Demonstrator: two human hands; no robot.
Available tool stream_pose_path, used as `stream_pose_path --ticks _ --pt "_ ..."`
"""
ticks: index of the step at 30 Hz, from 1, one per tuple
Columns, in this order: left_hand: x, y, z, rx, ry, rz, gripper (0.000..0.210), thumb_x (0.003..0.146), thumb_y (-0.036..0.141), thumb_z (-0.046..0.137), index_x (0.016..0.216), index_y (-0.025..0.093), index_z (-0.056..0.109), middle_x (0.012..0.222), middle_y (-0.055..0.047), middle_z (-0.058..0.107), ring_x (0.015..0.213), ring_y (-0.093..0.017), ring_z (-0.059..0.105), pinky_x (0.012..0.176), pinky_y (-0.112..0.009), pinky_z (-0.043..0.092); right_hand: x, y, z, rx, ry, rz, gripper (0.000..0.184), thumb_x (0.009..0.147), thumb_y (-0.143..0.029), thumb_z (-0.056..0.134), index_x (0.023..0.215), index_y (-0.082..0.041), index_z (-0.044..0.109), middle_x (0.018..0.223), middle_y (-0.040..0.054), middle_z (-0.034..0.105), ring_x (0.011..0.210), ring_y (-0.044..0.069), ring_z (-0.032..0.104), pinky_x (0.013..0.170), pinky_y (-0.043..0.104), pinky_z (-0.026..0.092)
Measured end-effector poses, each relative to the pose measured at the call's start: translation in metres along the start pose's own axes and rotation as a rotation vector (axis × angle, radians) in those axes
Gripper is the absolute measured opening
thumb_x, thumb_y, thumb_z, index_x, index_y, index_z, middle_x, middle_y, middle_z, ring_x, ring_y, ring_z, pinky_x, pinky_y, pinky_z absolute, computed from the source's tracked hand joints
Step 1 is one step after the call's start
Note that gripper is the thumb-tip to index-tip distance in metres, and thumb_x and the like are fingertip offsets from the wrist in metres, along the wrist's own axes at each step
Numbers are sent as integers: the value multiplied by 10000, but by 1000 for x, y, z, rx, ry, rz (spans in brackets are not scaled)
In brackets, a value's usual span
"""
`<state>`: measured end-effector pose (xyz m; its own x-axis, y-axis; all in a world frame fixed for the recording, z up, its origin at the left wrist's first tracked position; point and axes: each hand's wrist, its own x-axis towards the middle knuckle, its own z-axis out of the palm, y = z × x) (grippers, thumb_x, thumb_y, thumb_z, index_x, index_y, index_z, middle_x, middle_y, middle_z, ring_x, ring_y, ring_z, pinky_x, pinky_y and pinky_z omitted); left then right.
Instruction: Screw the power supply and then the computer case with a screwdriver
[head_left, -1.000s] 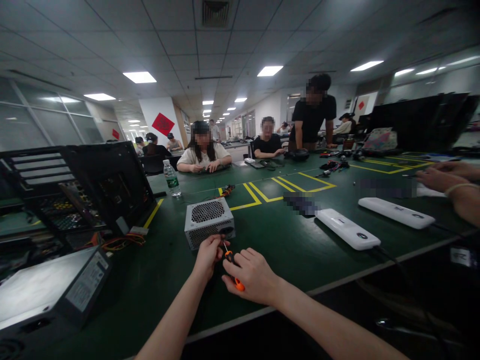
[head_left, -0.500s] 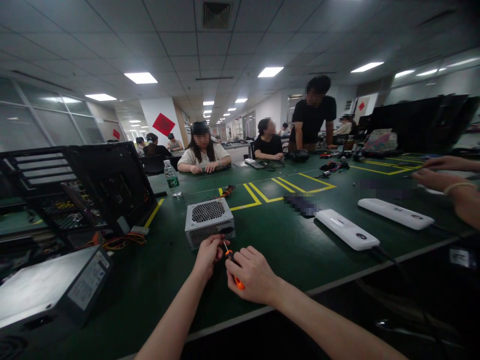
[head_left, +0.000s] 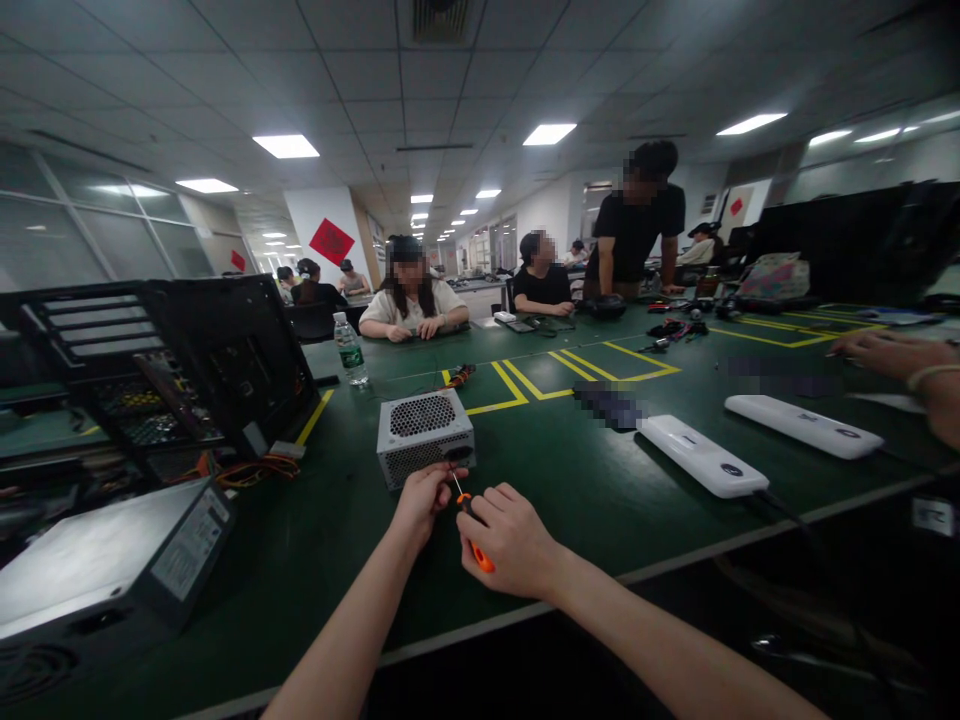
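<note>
My right hand (head_left: 506, 540) is closed around an orange and black screwdriver (head_left: 484, 558), its thin shaft pointing up and away toward my left fingertips. My left hand (head_left: 422, 500) is closed in a pinch near the screwdriver's tip, right at the front of a grey computer power supply (head_left: 426, 437). What the left fingers pinch is too small and hidden to make out. The power supply lies on the green table (head_left: 540, 470), with its honeycomb grille facing up and a dark socket on the side near my fingers.
An open black computer case (head_left: 232, 370) stands at left, with a larger power supply (head_left: 112, 560) before it. White power banks (head_left: 701, 457) lie at right. A water bottle (head_left: 349, 352) stands behind. Other people sit and stand across the table; a co-worker's hands (head_left: 900, 360) are at far right.
The whole view has shifted slightly, so things sit a little further right and higher. Both hands keep nearly the same pose by the power supply. The co-worker's hands at far right have moved.
</note>
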<state>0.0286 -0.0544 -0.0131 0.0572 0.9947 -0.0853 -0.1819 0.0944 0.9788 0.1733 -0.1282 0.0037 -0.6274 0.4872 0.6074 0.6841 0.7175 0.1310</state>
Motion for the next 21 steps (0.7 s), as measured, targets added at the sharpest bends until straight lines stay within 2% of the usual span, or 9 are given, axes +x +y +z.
stream_pose_path --ticks 7,12,15,21 --pt "-1 1 -1 -20 -19 -14 281 607 210 525 824 60 620 832 -128 649 351 -3 293 345 -174 130 1 1 -4 10 -67 -19 107 706 -261 493 757 -181 543 808 54 498 759 181 393 676 321 297" --pt "-2 1 0 -35 -36 21 268 602 199 512 805 57 615 904 -145 640 348 2 285 345 -179 126 0 0 0 2 -5 50 130 748 -268 459 759 -179 553 738 45 493 723 176 399 653 316 287" --pt "-3 3 1 -9 -21 14 270 606 206 509 797 51 622 865 -141 645 349 -2 278 343 -182 119 -1 0 3 32 21 52 183 782 -312 433 770 -177 556 709 41 504 696 169 410 642 311 285" --pt "-5 4 2 -16 -25 1 269 612 205 519 797 45 633 787 -118 646 358 -5 280 350 -180 121 0 1 1 40 -33 26 144 761 -231 441 850 -157 527 766 46 517 710 164 413 670 310 294"
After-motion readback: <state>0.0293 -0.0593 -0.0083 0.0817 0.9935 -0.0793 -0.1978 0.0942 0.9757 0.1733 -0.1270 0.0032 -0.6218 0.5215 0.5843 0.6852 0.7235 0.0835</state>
